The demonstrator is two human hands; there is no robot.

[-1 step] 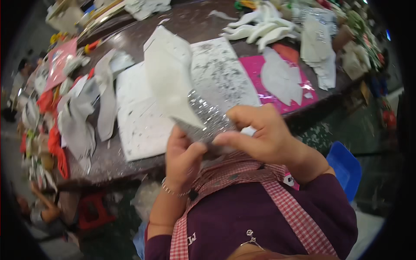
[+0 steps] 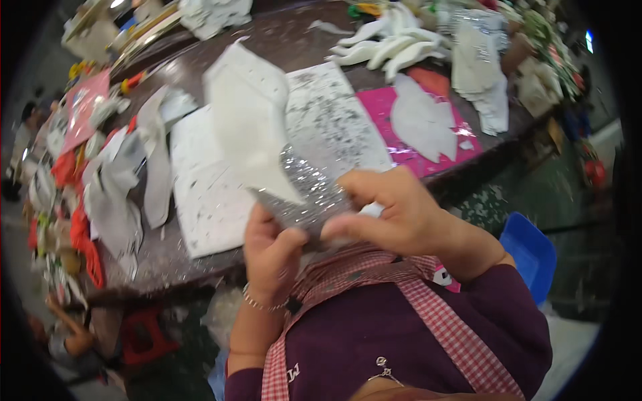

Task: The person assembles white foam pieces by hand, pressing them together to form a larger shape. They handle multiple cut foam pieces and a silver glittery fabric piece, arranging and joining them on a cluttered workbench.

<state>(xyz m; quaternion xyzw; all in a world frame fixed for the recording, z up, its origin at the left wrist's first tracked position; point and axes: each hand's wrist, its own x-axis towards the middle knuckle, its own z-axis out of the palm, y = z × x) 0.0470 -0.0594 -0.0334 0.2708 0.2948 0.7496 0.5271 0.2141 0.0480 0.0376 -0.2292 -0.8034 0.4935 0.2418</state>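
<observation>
Between my hands is a silver glitter sheet (image 2: pixel 307 190) with a large white cut-out piece (image 2: pixel 247 113) rising from it. The white piece has a leaf-like, pointed outline and leans over a white board. My left hand (image 2: pixel 273 244) grips the lower left edge, thumb on the near side. My right hand (image 2: pixel 391 207) pinches the right edge between thumb and fingers. A small white bit (image 2: pixel 372 210) shows beside my right fingers. How the glitter part joins the white part cannot be made out.
Under the held piece lies a white board (image 2: pixel 200 207) with dark specks. A pink sheet (image 2: pixel 378 107) carries a white cut-out (image 2: pixel 424 123). Curved white strips (image 2: pixel 394 40) pile at the back, grey-white pieces (image 2: pixel 114 207) at left. A blue bin (image 2: pixel 528 257) stands at lower right.
The held piece and both hands sit slightly further left in the picture. The table and the things on it have also shifted a little left. Both grips look the same.
</observation>
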